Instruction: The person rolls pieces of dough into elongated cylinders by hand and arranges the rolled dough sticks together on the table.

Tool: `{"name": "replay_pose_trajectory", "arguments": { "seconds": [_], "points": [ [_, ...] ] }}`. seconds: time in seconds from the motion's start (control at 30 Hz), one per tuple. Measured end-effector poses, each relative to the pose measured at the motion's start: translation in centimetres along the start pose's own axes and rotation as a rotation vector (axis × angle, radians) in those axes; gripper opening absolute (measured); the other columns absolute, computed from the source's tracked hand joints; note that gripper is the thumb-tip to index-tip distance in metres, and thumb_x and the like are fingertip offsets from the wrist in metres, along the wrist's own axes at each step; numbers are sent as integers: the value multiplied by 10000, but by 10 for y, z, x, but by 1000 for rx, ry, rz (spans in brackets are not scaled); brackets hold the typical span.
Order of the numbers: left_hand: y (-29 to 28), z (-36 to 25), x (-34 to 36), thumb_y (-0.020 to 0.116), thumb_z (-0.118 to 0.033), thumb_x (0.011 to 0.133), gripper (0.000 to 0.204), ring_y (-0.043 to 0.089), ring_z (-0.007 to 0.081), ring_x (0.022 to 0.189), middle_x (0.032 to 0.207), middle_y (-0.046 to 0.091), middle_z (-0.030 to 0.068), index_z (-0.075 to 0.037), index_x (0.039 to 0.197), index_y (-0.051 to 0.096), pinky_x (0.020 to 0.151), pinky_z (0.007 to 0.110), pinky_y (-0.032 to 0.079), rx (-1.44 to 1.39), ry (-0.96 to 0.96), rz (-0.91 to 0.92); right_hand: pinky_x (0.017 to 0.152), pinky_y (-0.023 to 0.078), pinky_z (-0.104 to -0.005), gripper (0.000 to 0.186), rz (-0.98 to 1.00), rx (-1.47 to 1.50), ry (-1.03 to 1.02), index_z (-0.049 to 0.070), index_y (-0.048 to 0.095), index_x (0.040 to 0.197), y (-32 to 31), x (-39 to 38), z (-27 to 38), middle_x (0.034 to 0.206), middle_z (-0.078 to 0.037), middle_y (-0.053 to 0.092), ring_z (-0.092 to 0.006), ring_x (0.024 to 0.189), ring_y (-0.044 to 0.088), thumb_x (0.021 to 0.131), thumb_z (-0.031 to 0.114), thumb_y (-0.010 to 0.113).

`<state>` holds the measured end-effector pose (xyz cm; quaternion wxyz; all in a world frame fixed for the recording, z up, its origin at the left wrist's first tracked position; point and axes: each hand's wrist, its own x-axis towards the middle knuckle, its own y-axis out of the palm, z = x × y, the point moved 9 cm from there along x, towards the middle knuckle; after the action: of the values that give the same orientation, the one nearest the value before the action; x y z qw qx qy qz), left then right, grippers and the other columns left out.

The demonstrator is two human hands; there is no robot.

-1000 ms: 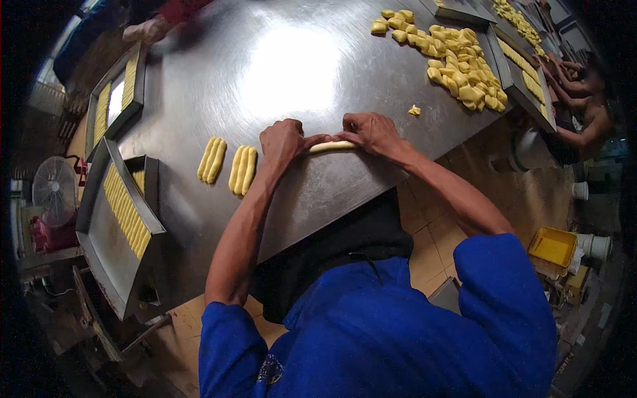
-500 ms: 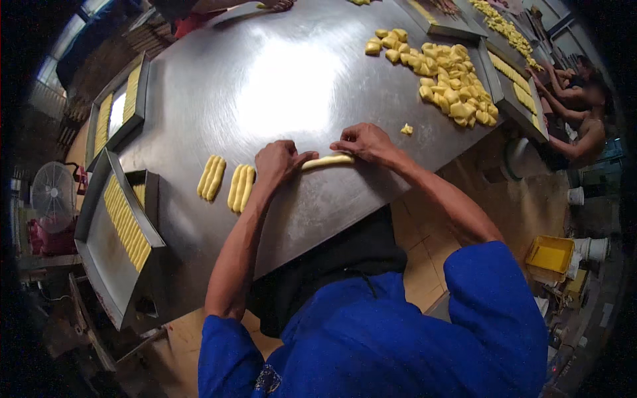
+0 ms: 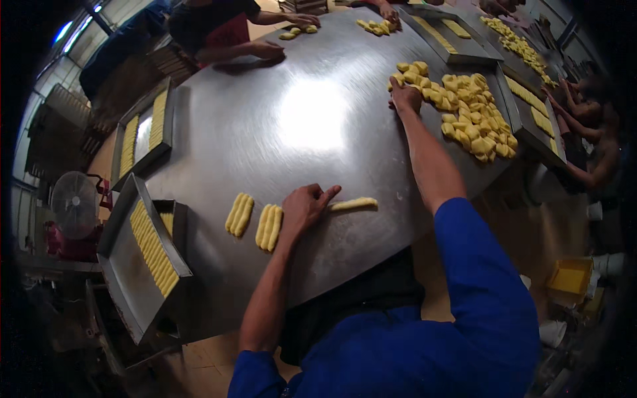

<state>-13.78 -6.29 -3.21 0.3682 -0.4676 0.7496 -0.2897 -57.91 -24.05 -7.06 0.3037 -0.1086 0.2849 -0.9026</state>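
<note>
Grey metal table [image 3: 219,132], bare and open through the middle, with a yellow dough strip [image 3: 355,205] lying inside the near edge, left end at the left hand [image 3: 308,207], grip impossible to tell. Right hand [image 3: 405,97] at the left fringe of a heap of dough pieces [image 3: 474,119], hold on any piece unclear. Along the left edge: near tray [image 3: 126,259] with one row of rolled strips [image 3: 152,249], farther tray [image 3: 142,136] with two.

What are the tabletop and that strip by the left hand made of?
The tabletop looks like metal, probably steel: it is grey, finely scuffed and throws a bright glare. The strip seems to be soft, matte dough, probably unbaked: pale yellow, unevenly shaped.
</note>
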Motion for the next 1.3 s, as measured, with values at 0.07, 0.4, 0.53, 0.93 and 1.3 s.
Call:
{"name": "replay_pose_trajectory", "arguments": {
  "seconds": [0.07, 0.4, 0.53, 0.93, 1.3],
  "points": [
    [-13, 19, -11, 547, -746, 872, 724, 701, 342, 846, 820, 728, 153, -54, 896, 758, 814, 450, 516, 9, -16, -45, 534, 546, -321, 415, 32, 60, 21, 39, 694, 794, 41, -29, 29, 662, -46, 695, -158, 547, 684, 890, 441, 723],
    [-28, 32, -11, 721, -549, 872, 572, 691, 263, 836, 953, 733, 136, -16, 1080, 728, 786, 390, 532, -244, -5, -14, 632, 562, -294, 244, 579, 575, -65, -22, 630, 1118, -6, -292, 67, 896, -69, 695, -146, 704, 678, 911, 96, 684],
    [-34, 0, -17, 758, -283, 915, 437, 645, 132, 882, 1011, 712, 55, -35, 1262, 662, 756, 302, 528, -820, 163, 1, 739, 582, -300, 376, 716, 158, -850, -25, 574, 1259, -35, -353, 91, 1080, -126, 662, -176, 846, 691, 920, 101, 678],
    [-23, -11, -67, 606, -374, 1019, 417, 647, 135, 905, 965, 702, 69, 5, 1182, 665, 852, 315, 532, -1212, 272, -42, 747, 541, -372, 194, 635, 116, -1142, 42, 652, 1128, -115, -422, 153, 961, -133, 672, -292, 873, 682, 944, 106, 649],
    [-40, -34, -68, 688, -268, 974, 344, 676, 141, 920, 1015, 723, 82, -4, 1193, 666, 803, 303, 547, -935, 370, -29, 886, 558, -359, 367, 1128, 296, -418, -33, 658, 1164, -92, -390, 115, 1062, -142, 708, -197, 985, 674, 952, 261, 712]
  ]
}}
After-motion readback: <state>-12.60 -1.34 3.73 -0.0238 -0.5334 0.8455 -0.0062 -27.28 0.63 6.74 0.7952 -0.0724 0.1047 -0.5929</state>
